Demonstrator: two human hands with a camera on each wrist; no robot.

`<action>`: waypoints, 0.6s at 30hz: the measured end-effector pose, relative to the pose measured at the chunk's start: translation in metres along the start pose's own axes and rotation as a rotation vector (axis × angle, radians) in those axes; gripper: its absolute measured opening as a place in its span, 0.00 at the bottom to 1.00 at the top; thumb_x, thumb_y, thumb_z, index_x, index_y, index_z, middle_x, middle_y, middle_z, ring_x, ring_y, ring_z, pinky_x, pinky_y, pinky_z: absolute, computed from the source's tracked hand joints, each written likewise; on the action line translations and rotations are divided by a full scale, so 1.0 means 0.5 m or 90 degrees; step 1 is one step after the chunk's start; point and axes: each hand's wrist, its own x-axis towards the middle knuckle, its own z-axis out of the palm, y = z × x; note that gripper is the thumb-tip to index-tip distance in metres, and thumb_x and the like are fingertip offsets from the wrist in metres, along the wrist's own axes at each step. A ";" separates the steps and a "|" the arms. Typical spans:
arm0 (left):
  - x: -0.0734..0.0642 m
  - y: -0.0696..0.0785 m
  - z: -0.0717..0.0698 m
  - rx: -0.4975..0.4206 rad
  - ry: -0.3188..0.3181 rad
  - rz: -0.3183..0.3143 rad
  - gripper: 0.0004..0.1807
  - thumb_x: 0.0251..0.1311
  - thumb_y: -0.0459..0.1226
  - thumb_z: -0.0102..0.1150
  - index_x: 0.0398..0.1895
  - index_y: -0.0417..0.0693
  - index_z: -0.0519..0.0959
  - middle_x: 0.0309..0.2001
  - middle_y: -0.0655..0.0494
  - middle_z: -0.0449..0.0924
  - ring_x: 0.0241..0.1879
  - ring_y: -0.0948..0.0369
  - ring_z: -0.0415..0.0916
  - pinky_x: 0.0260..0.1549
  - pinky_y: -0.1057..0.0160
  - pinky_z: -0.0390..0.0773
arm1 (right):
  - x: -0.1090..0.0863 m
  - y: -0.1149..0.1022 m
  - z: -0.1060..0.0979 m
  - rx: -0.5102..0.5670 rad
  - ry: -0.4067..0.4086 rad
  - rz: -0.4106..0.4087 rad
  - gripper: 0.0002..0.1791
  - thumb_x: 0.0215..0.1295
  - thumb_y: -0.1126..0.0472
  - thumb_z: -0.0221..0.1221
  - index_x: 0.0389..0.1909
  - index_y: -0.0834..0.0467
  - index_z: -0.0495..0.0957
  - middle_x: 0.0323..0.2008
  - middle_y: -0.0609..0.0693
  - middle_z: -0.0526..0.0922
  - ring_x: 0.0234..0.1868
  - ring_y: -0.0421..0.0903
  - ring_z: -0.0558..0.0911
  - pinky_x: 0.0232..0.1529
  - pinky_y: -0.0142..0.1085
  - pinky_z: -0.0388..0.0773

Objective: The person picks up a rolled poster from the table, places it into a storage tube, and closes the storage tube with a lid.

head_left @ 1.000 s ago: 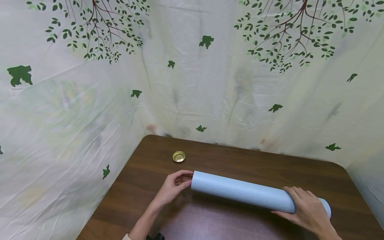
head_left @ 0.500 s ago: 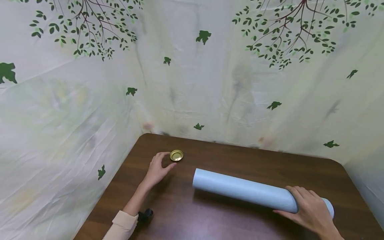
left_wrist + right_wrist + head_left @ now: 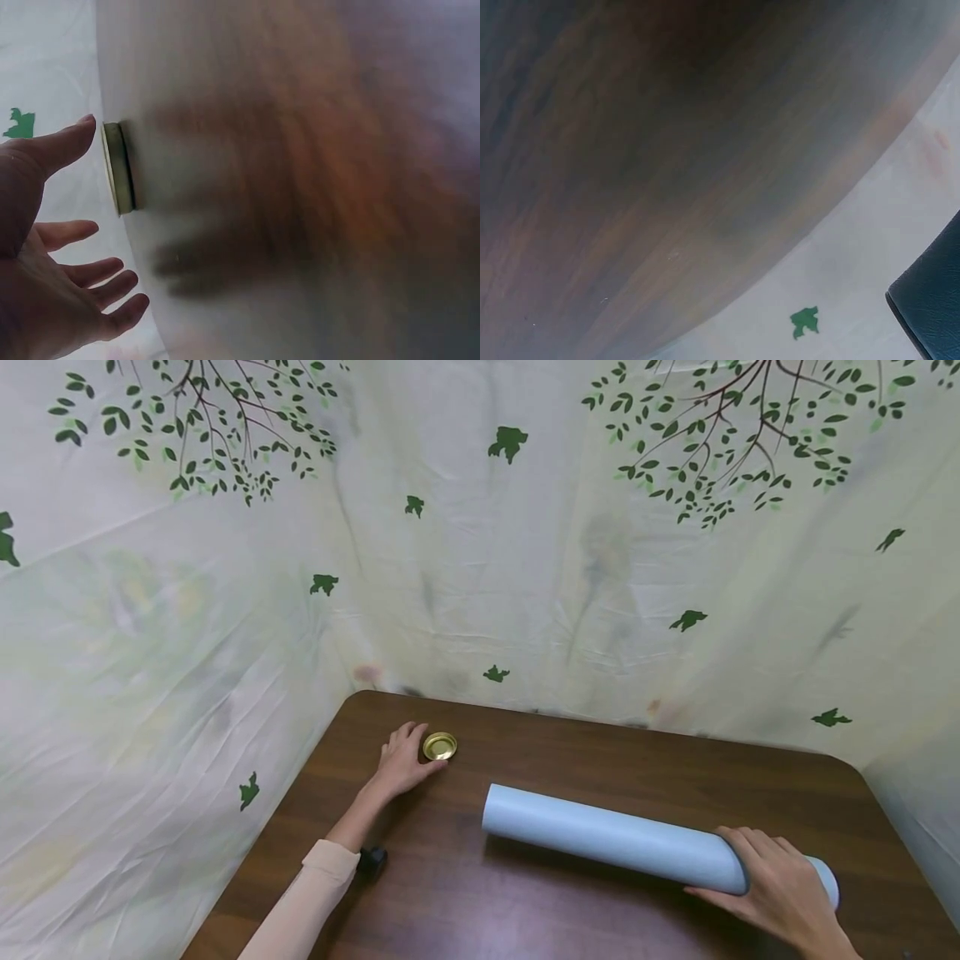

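Note:
My right hand grips a light blue roll near its right end, fingers over the top and thumb on the near side. The roll slants across the right half of the table, its left end free. Part of it, dark and grained, shows at the lower right of the right wrist view; the right hand is out of that view. My left hand reaches around a small round gold lid, thumb and fingers spread on either side. In the left wrist view the lid stands just beyond the thumb, with the fingers apart from it.
Both hands are over a brown wooden table with rounded far corners. Behind and left of it hangs a pale curtain printed with branches and green leaves. A black wrist-worn device shows beside the left sleeve.
The left hand has left the roll's left end and moved left and forward to the gold lid. The right hand keeps its grip on the roll, nearly still.

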 end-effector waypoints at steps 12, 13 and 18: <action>0.030 0.016 0.023 0.039 -0.032 -0.005 0.39 0.62 0.52 0.71 0.69 0.37 0.73 0.74 0.28 0.60 0.74 0.33 0.58 0.63 0.30 0.63 | -0.005 -0.002 -0.006 -0.004 -0.014 0.006 0.52 0.30 0.20 0.73 0.43 0.61 0.84 0.33 0.51 0.87 0.29 0.49 0.84 0.32 0.47 0.77; 0.031 0.018 0.023 0.035 -0.031 -0.002 0.39 0.61 0.52 0.72 0.68 0.36 0.73 0.74 0.29 0.61 0.73 0.34 0.58 0.63 0.31 0.64 | -0.005 -0.002 -0.006 -0.004 -0.013 0.004 0.52 0.31 0.20 0.73 0.43 0.61 0.84 0.33 0.51 0.87 0.29 0.49 0.84 0.32 0.47 0.76; 0.025 0.033 0.023 0.011 -0.001 0.042 0.37 0.60 0.49 0.74 0.64 0.33 0.76 0.66 0.33 0.73 0.67 0.38 0.70 0.61 0.34 0.70 | -0.007 0.000 -0.006 -0.001 0.002 -0.004 0.52 0.30 0.21 0.74 0.44 0.61 0.84 0.33 0.50 0.87 0.29 0.49 0.84 0.32 0.46 0.75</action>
